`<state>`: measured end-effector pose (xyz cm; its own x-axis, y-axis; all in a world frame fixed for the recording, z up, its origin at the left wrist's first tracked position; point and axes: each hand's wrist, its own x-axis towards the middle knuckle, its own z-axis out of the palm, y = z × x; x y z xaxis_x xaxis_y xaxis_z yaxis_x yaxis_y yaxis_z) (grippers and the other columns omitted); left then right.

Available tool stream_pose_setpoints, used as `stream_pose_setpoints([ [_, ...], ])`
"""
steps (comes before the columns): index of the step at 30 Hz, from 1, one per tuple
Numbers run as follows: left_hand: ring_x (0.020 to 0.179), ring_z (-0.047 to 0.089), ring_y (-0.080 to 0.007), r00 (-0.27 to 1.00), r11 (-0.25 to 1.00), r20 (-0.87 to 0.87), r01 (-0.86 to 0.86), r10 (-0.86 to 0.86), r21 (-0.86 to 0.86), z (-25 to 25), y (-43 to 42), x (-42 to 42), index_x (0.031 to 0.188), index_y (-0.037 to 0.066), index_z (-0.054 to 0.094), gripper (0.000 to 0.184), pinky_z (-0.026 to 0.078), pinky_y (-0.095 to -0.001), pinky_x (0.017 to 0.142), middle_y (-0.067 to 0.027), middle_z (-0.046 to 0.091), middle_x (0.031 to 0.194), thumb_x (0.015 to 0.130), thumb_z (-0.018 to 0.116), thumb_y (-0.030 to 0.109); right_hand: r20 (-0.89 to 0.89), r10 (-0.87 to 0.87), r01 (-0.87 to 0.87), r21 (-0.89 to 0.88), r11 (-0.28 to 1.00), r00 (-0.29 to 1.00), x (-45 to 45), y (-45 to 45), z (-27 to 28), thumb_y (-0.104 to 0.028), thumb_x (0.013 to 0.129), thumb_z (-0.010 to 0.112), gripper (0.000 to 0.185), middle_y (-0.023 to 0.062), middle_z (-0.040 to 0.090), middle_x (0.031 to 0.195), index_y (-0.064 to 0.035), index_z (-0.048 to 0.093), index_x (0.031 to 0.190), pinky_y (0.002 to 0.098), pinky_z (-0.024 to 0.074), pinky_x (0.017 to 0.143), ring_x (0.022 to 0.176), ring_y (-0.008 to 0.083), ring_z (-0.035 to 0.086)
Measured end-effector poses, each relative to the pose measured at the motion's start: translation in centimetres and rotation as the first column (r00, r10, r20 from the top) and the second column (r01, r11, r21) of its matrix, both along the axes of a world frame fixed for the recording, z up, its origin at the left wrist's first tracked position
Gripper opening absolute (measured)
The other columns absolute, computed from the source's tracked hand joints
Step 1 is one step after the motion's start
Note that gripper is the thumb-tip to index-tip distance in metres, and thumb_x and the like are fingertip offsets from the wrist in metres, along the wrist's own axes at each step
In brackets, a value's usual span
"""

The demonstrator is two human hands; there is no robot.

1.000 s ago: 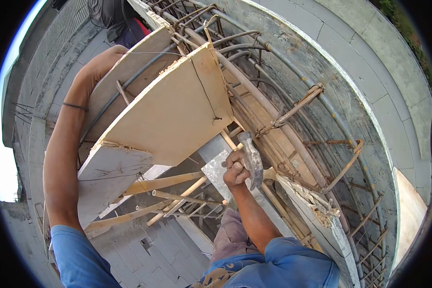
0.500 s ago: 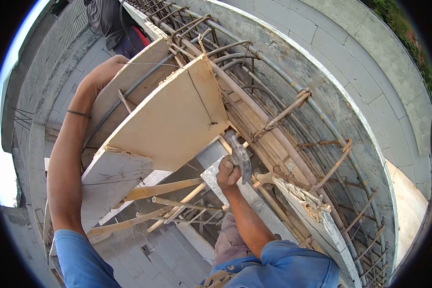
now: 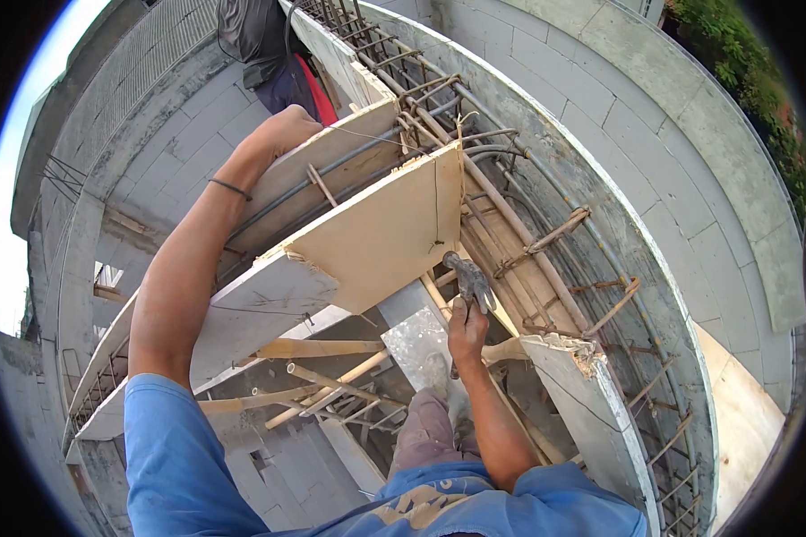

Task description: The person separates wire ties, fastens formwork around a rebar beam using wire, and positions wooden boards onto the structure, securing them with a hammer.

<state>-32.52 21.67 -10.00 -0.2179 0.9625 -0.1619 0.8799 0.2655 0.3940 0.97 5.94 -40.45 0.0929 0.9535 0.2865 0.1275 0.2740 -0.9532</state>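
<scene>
A single head-worn camera looks forward and steeply down, over the blue shirt [image 3: 555,506], to the left hand [image 3: 288,131] and right hand [image 3: 467,333], both near; its wide, round view reaches the block wall [image 3: 672,224] farther off, darkening at the corners.

- The metal claw hammer [image 3: 468,279] was in the right hand [image 3: 467,333].
- Round bamboo poles [image 3: 322,348] lay left of it.
- Tied steel bars [image 3: 555,233] ran right of the flat plywood panel [image 3: 381,224].
</scene>
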Motion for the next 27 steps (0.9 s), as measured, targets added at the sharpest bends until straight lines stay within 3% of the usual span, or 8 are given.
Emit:
stream_pose_setpoints([
  [3,0.064,0.067,-0.0231,0.993,0.990,0.013,-0.122,0.121,0.076,0.1,-0.3,0.0,0.086,-0.011,0.074,0.037,0.050,-0.0397,0.059,-0.0155,0.073,0.076,0.083,0.071,0.025,0.167,0.138,-0.118,-0.127,0.985,0.976,3.1,-3.4,0.6,-0.029,0.103,0.057,0.036,0.0182,0.059,0.068,0.0056,0.063,0.095,0.0427,0.0446,0.060,0.059,0.0270,0.052],
  [6,0.049,0.043,-0.0065,0.760,0.933,0.556,-0.348,0.338,-0.092,1.3,-1.1,0.4,0.089,-0.006,0.076,0.019,0.033,-0.0273,0.041,-0.0109,0.076,0.085,0.086,0.072,0.012,0.241,0.244,-0.187,-0.234,0.954,0.939,5.6,-6.4,3.5,-0.029,0.103,0.058,0.036,0.0179,0.059,0.065,0.0052,0.063,0.092,0.0419,0.0453,0.059,0.058,0.0262,0.052],
  [13,0.047,0.026,-0.0027,0.560,0.836,0.620,-0.366,0.549,-0.410,1.9,2.3,-4.8,0.087,0.003,0.071,0.017,0.019,-0.0224,0.039,-0.0073,0.076,0.092,0.095,0.069,0.017,0.097,0.682,-0.598,-0.404,0.693,0.725,7.2,-7.5,21.6,-0.026,0.101,0.062,0.032,0.0097,0.062,0.076,0.0054,0.065,0.097,0.0373,0.0468,0.064,0.068,0.0179,0.055],
  [15,0.048,0.026,-0.0028,0.581,0.839,0.605,-0.376,0.545,-0.394,0.5,1.9,-4.9,0.089,0.002,0.069,0.015,0.019,-0.0227,0.039,-0.0077,0.075,0.093,0.095,0.068,0.016,0.044,0.697,-0.650,-0.323,0.688,0.716,8.0,-7.7,26.4,-0.023,0.097,0.070,0.028,0.0168,0.069,0.081,0.0034,0.069,0.106,0.0374,0.0515,0.069,0.072,0.0290,0.066],
  [17,0.049,0.028,-0.0034,0.550,0.774,0.552,-0.360,0.627,-0.520,-2.6,2.2,-6.6,0.094,0.001,0.068,0.013,0.018,-0.0231,0.039,-0.0088,0.074,0.089,0.093,0.069,0.014,-0.079,0.785,-0.749,-0.370,0.550,0.615,10.5,-7.9,30.2,-0.025,0.100,0.064,0.027,0.0053,0.060,0.078,0.0024,0.063,0.097,0.0329,0.0444,0.064,0.069,0.0150,0.054],
  [20,0.051,0.032,-0.0055,0.689,0.851,0.508,-0.348,0.517,-0.394,-3.0,0.7,-6.1,0.100,0.000,0.066,0.015,0.021,-0.0264,0.041,-0.0091,0.074,0.085,0.090,0.070,0.011,-0.174,0.734,-0.753,-0.085,0.653,0.656,14.8,-8.6,31.2,-0.026,0.101,0.064,0.030,0.0050,0.058,0.074,0.0033,0.060,0.093,0.0315,0.0428,0.060,0.065,0.0132,0.053],
  [25,0.052,0.038,-0.0098,0.671,0.873,0.581,-0.221,0.460,-0.435,-3.9,1.0,-7.0,0.147,-0.009,0.042,0.067,0.026,-0.0276,0.043,-0.0135,0.075,0.085,0.088,0.068,0.005,-0.422,0.067,-0.245,-0.385,0.890,0.904,22.3,-8.4,37.0,-0.024,0.098,0.066,0.032,0.0071,0.049,0.068,0.0052,0.056,0.102,0.0321,0.0364,0.049,0.055,0.0150,0.043],
  [27,0.059,0.057,-0.0111,0.723,0.895,0.572,-0.144,0.387,-0.423,-6.9,1.8,-8.7,0.159,-0.002,0.024,0.084,0.040,-0.0285,0.049,-0.0167,0.076,0.089,0.088,0.067,0.004,0.346,0.167,-0.110,-0.178,0.978,0.923,14.0,-2.5,46.3,-0.024,0.097,0.069,0.032,0.0102,0.055,0.065,0.0070,0.062,0.098,0.0347,0.0383,0.044,0.048,0.0195,0.046],
])
